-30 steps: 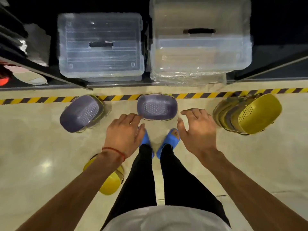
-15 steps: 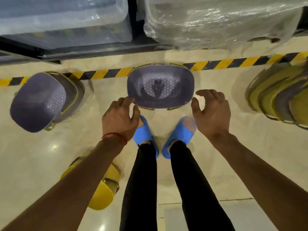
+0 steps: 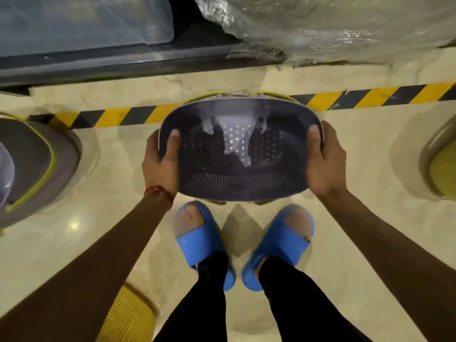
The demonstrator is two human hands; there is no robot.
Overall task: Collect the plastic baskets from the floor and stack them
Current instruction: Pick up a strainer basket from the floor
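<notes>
Head view: the left hand point(image 3: 160, 160) and right hand point(image 3: 325, 161) each have a grip holding the purple basket point(image 3: 237, 176) by its ends, at the striped tape point(image 3: 345, 101). The person should lift it level.

I see a grey-purple basket point(image 3: 240, 154), perforated, its opening facing me, gripped at its short ends by my left hand point(image 3: 160, 166) and right hand point(image 3: 325, 164); a second grey basket point(image 3: 37, 166), yellow-rimmed, lies tipped at far left; a yellow basket point(image 3: 128, 317) lies lower left; a yellow-olive basket point(image 3: 441, 166) is cut off at the right edge.
</notes>
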